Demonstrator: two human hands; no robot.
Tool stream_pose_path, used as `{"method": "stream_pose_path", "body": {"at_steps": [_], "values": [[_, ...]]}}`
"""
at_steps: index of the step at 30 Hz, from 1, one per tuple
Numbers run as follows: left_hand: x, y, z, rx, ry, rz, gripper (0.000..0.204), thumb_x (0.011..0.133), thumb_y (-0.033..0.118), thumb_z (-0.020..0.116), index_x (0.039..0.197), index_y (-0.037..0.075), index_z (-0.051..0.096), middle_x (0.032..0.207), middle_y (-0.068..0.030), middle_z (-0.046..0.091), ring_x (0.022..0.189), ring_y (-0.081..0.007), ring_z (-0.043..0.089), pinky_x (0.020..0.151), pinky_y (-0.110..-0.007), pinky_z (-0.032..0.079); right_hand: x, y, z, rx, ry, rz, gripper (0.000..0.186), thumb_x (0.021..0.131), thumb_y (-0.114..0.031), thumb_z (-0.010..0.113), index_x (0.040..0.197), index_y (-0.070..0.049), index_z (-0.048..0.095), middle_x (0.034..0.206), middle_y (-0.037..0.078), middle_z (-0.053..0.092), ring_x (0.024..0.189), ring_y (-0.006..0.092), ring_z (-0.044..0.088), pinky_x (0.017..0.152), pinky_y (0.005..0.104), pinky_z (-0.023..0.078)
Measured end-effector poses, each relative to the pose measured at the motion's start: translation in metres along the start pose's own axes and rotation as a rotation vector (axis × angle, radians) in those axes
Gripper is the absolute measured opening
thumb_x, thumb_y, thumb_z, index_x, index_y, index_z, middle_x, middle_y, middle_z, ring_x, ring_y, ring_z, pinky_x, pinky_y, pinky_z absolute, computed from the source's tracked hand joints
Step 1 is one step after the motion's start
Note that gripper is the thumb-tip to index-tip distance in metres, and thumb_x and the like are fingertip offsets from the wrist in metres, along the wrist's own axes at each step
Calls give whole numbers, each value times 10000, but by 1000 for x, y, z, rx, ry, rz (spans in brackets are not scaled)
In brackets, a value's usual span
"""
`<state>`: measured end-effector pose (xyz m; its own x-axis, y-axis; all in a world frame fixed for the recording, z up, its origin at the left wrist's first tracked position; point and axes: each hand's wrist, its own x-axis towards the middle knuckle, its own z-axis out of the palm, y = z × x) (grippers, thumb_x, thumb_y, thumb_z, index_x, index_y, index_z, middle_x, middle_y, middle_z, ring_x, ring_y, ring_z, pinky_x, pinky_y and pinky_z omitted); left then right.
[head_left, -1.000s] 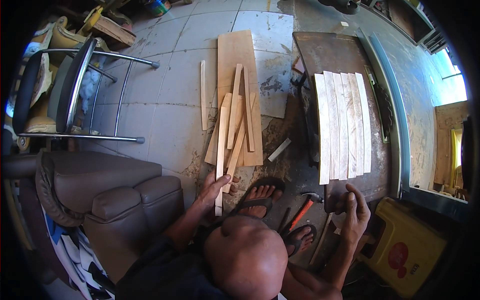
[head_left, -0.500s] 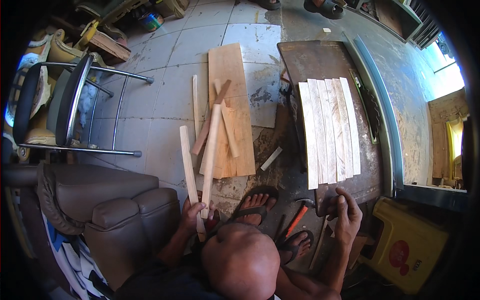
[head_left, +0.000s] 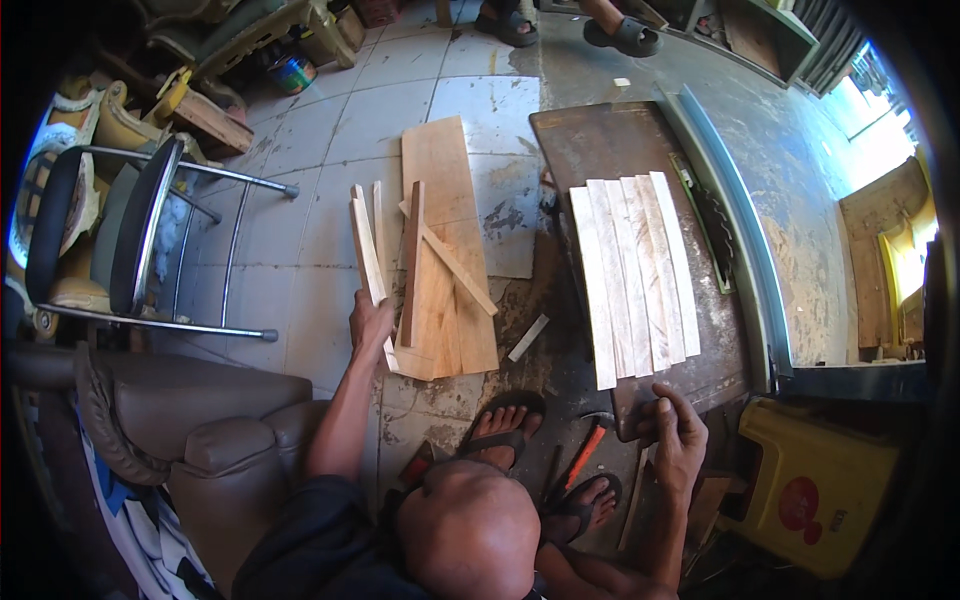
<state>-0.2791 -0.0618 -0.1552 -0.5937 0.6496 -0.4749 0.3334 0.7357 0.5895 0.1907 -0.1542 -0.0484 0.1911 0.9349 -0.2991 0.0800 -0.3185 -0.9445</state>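
My left hand (head_left: pixel 372 322) is closed around a pale wood strip (head_left: pixel 367 250); whether a second one is pressed against it I cannot tell. A thinner strip (head_left: pixel 379 232) lies right beside it. Just to the right is a wide wooden board (head_left: pixel 450 165) on the floor, with a brown strip (head_left: pixel 413 270) and a slanting pale strip (head_left: pixel 458 268) on top. My right hand (head_left: pixel 678 435) hovers by the near end of a dark panel (head_left: pixel 590 130), fingers curled as in a pinch; anything between them is hidden. Several whitish slats (head_left: pixel 640 280) lie side by side on that panel.
A hammer (head_left: pixel 585 450) with an orange handle lies between my feet. Brown padded furniture (head_left: pixel 210 385) and a metal-legged chair (head_left: pixel 150 230) stand left, a yellow stool (head_left: pixel 810 490) right. A small offcut (head_left: pixel 528 338) lies mid-floor. Another person's sandalled feet (head_left: pixel 620 35) are at the top.
My left arm has reached forward over the floor beside the board. One of the two long strips it held apart is no longer seen separately in the hand. My right hand stays nearly still.
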Motion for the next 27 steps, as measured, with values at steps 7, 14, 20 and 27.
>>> {"method": "stream_pose_path", "body": {"at_steps": [7,14,20,27], "values": [[10,28,61,339,296,944,572,952,332,649,1434,34,567,1521,-286,455,1440,-491,379,1187,-577,331,3,1,3,34,-42,-18,249,1067,-135,599,1237,11,708,895,47,716,715,81,663,595,243,509],[3,57,64,721,-107,988,283,986,274,623,1102,66,776,1190,-228,691,1284,-382,572,1187,-560,300,-1,-4,-5,-53,-20,-61,238,1056,-156,623,1208,-12,736,843,27,692,716,67,610,642,249,496],[35,18,33,591,143,777,294,972,257,616,1049,15,765,942,-202,704,991,-361,659,1041,-510,432,-1,10,-5,-71,-12,-87,241,1054,-162,624,1205,-10,735,855,33,696,715,71,600,645,256,495],[-18,10,63,650,101,564,583,911,395,714,1359,35,614,1354,-258,551,1241,-434,531,1041,-532,448,1,9,-2,-36,-32,-32,238,1057,-151,614,1212,-11,730,873,38,705,740,83,628,644,255,501]]}}
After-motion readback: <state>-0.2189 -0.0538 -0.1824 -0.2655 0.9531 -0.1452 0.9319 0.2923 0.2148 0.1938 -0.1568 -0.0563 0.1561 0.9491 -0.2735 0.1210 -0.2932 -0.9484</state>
